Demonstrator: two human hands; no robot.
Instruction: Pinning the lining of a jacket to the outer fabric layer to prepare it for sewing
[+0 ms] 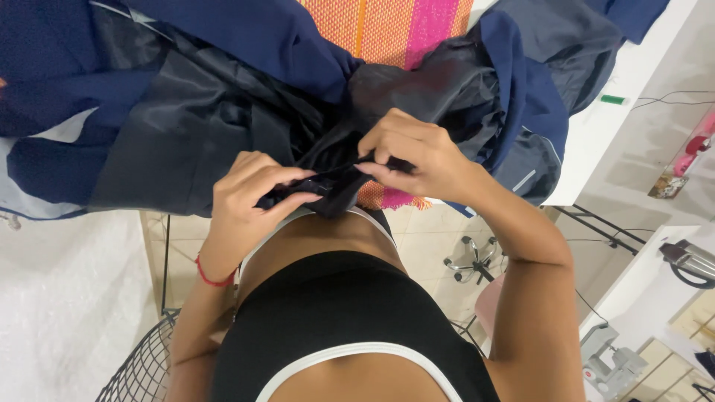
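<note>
**Both hands pinching dark lining fold**

Left hand and right hand each grip, fingers closed, a bunched fold of dark shiny lining fabric at the near tabletop edge. Navy blue jacket spread behind; orange-and-pink striped woven cloth beneath.

A white table carried a striped orange-and-pink cloth, with dark navy garments heaped over it; a small green object lay far right.

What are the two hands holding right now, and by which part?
Both the left hand and right hand pinch a folded edge of the dark navy lined fabric garment between their fingers.
</note>
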